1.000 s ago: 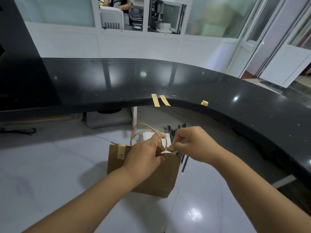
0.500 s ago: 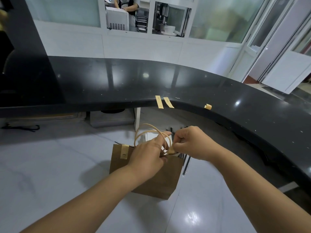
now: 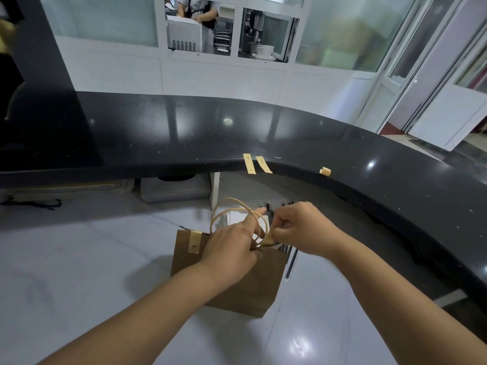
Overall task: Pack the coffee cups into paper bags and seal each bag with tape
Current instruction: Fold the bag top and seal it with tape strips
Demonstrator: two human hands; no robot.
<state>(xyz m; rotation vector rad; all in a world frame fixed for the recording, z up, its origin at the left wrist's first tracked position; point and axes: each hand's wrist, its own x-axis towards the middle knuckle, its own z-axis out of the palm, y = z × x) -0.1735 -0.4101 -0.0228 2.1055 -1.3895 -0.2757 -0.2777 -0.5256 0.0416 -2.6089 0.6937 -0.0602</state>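
A brown paper bag (image 3: 245, 288) stands upright on the pale floor just below both hands, its top edge under the fingers; the left hand (image 3: 233, 250) grips the top of the bag near the middle, fingers curled over the rim, with the index finger stretched up through the two thin rope handles (image 3: 232, 209) that loop above it; the right hand (image 3: 303, 229) sits just to the right, touching the left at the fingertips, its fingers curled tight and pinching a small piece of tan tape (image 3: 268, 239) at the bag's rim; left of the left hand's fingers a strip of tape (image 3: 194, 241) already lies folded over the top edge; beyond the fingers, two spare tape strips (image 3: 257, 164) hang from the edge of the curved black counter (image 3: 342, 164), and a curled scrap (image 3: 325, 171) lies farther right; whether a cup is inside the bag cannot be seen.
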